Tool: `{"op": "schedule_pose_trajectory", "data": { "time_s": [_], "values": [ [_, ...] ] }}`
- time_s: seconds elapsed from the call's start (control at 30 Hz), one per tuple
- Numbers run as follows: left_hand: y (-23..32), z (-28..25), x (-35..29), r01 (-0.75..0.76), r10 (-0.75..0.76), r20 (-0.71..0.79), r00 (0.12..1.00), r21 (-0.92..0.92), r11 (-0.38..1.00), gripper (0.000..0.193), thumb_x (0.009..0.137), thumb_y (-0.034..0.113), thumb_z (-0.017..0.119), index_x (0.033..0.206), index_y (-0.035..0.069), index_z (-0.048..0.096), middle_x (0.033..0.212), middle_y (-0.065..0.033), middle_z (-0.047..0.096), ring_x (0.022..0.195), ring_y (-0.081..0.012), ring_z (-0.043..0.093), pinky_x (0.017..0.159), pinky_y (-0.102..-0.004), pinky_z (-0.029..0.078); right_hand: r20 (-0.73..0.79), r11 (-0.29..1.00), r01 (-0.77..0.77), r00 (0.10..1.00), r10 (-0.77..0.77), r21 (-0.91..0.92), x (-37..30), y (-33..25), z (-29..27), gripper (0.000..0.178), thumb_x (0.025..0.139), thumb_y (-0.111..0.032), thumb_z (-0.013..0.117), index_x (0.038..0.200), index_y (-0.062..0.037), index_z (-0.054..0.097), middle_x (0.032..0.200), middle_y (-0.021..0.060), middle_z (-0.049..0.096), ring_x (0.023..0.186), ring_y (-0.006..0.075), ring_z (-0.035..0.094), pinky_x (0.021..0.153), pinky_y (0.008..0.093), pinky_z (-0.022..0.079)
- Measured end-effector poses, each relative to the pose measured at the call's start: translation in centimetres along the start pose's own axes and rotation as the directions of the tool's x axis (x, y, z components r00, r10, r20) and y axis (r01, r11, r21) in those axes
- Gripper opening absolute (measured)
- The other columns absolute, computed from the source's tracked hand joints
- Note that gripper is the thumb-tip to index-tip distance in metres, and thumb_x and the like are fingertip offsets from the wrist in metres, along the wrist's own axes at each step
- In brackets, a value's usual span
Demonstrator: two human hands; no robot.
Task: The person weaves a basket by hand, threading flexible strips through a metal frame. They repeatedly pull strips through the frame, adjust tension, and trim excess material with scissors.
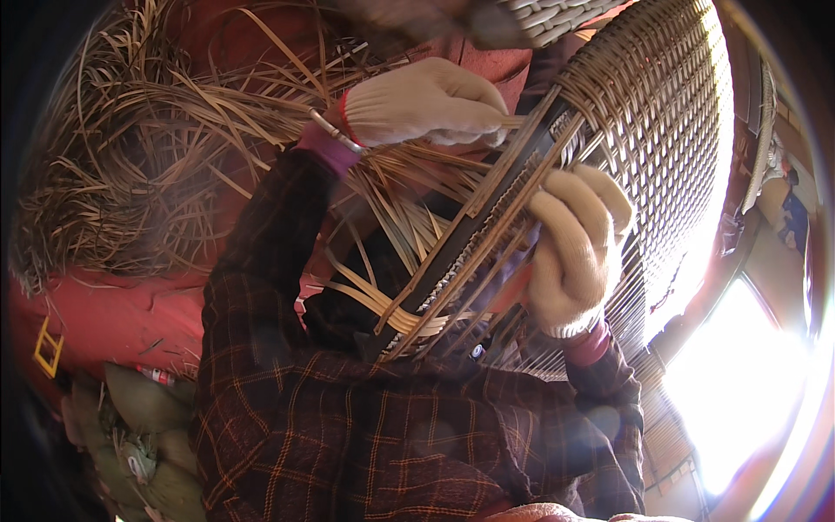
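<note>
A large woven wicker piece (657,104) stands tilted across my lap, its dark frame bar (448,252) running diagonally with pale strips wrapped over it. My left hand (426,100), in a cream knitted glove, pinches a flat wicker strip (519,122) at the bar's left side near its upper end. Right of the bar, my gloved right hand (578,244) has its fingers curled against the long strands at the weave's edge. Its fingertips partly hide what they grip. Loose pale strips (396,230) fan out from the bar's left side.
A big tangled heap of loose strips (130,174) lies on a red cover (130,317) at the left. Below it are green stuffed sacks (156,400) and a small yellow frame (48,346). Another woven piece (557,19) is at the top. Bright light glares at the right.
</note>
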State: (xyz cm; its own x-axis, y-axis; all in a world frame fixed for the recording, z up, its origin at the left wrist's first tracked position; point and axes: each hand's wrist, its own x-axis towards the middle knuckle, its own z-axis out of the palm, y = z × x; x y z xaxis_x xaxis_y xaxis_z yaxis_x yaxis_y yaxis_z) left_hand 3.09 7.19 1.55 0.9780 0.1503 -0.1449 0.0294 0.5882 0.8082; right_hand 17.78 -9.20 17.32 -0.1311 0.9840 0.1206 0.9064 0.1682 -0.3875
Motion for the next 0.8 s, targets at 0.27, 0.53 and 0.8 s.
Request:
{"op": "schedule_pose_trajectory", "data": {
  "time_s": [0.27, 0.53, 0.8],
  "values": [
    [0.4, -0.3, 0.3, -0.051, 0.05, 0.044, 0.998, 0.026, 0.998, 0.027, 0.105, 0.02, 0.062, 0.116, -0.003, 0.073, 0.074, 0.0053, 0.052, 0.063, -0.0031, 0.041, 0.055, -0.0234, 0.032, -0.004, 1.0, -0.01, 1.0, 0.01, 0.007, -0.1, 0.0, 0.1, 0.043, 0.071, 0.006, 0.07, 0.113, -0.0017, 0.073, 0.12, 0.0137, 0.071, 0.116, 0.037, 0.062, 0.1, 0.0483, 0.049],
    [1.6, -0.9, -0.2, -0.021, 0.015, 0.083, 0.996, 0.07, 0.997, 0.031, 0.103, 0.018, 0.064, 0.122, -0.005, 0.073, 0.075, 0.0044, 0.053, 0.067, -0.0036, 0.044, 0.057, -0.0235, 0.035, -0.001, 0.999, -0.043, 0.999, 0.043, 0.006, -0.1, -0.2, 0.4, 0.041, 0.072, 0.007, 0.07, 0.112, -0.0015, 0.074, 0.121, 0.0137, 0.071, 0.116, 0.0365, 0.062, 0.1, 0.0476, 0.049],
    [1.8, -1.0, -1.3, 0.027, -0.032, 0.032, 0.999, 0.138, 0.99, 0.026, 0.101, 0.014, 0.065, 0.115, -0.005, 0.077, 0.077, 0.0027, 0.059, 0.07, -0.0049, 0.05, 0.061, -0.0234, 0.04, -0.157, 0.974, -0.063, 0.983, 0.098, 0.217, 1.4, 0.5, -1.0, 0.026, 0.084, 0.008, 0.067, 0.109, 0.0042, 0.072, 0.111, 0.0188, 0.073, 0.098, 0.0294, 0.07, 0.084, 0.0403, 0.057]
  ]
}}
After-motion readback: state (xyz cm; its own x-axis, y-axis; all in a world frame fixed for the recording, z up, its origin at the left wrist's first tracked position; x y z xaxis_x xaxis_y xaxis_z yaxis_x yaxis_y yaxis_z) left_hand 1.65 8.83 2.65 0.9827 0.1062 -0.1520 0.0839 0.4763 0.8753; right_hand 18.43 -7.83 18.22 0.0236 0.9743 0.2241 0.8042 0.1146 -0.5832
